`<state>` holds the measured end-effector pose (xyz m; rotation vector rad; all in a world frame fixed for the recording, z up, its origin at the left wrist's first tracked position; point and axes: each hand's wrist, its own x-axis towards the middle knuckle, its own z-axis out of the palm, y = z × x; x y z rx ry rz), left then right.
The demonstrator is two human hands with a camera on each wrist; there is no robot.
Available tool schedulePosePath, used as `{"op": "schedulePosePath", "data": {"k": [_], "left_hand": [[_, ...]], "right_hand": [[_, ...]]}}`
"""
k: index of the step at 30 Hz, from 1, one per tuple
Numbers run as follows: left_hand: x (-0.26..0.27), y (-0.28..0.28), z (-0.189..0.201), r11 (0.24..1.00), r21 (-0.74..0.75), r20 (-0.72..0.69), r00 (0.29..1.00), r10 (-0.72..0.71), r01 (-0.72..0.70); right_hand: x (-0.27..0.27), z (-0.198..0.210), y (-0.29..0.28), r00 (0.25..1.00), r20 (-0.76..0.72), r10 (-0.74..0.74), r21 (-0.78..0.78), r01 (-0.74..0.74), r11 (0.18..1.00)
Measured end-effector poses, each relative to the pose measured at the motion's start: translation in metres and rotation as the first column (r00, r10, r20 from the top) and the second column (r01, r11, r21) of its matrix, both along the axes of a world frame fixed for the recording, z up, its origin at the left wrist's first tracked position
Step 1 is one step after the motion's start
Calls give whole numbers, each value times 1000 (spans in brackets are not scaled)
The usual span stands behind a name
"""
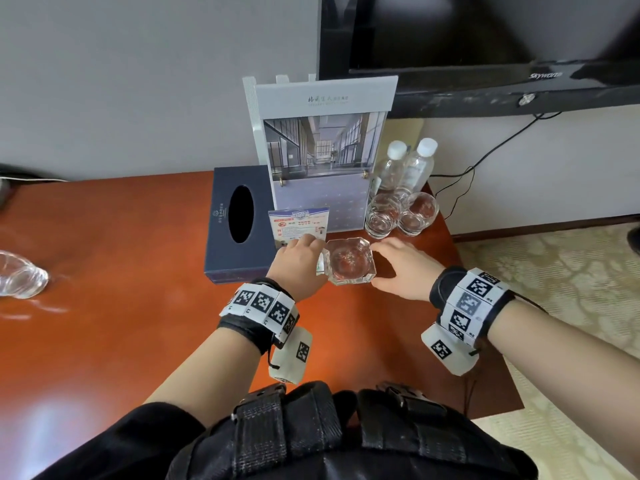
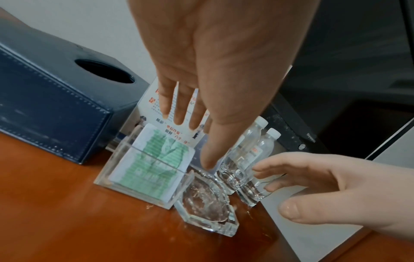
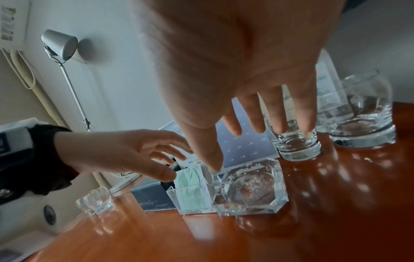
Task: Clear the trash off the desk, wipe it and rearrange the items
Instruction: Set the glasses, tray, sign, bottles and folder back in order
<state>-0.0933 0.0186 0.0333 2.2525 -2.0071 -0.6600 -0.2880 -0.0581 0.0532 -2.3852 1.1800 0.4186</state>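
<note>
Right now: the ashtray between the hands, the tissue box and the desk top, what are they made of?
Ashtray: clear, thick-walled, bright bevelled edges; looks like glass or crystal, acrylic not excluded.
Tissue box: dark blue with a stitched seam along the edges and a matte grain; looks like leather or faux leather.
Desk top: reddish-brown, glossy, mirrors the window light; looks like lacquered wood or veneer.

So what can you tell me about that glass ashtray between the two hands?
The ashtray is thick clear glass, square with cut-off corners, and has a round hollow bowl with specks of residue. It sits upright and flat on the reddish-brown desk, near its right end, right beside a clear card holder; whether they touch is unclear. Two tumblers stand behind it. The left hand and right hand flank it with relaxed fingers, neither gripping it; each thumb reaches its rim.
</note>
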Motion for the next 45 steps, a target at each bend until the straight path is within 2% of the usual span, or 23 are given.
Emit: {"op": "schedulePosePath", "data": {"k": [5, 13, 17, 21, 28, 36, 45], "left_hand": [[10, -8, -12, 998, 28, 21, 998, 61, -62], [18, -20, -34, 994, 72, -24, 996, 84, -82], [20, -25, -44, 991, 108, -20, 997, 76, -74], [22, -29, -49, 989, 135, -2, 999, 55, -54], [24, -34, -54, 987, 155, 6, 999, 43, -44], [26, -35, -52, 984, 174, -1, 1000, 29, -28], [24, -32, -46, 982, 188, 0, 1000, 7, -7]], "right_hand": [[15, -23, -13, 998, -41, 45, 41, -44, 998], [36, -52, -38, 978, -119, 170, 51, -165, 985], [45, -65, -45, 963, -129, 238, 47, -233, 971], [52, -73, -47, 961, -129, 247, 65, -240, 969], [55, -84, -43, 917, -203, 344, -3, -352, 936], [57, -79, -45, 944, -131, 304, -45, -312, 949], [59, -77, -38, 969, -143, 200, -61, -211, 976]]}}
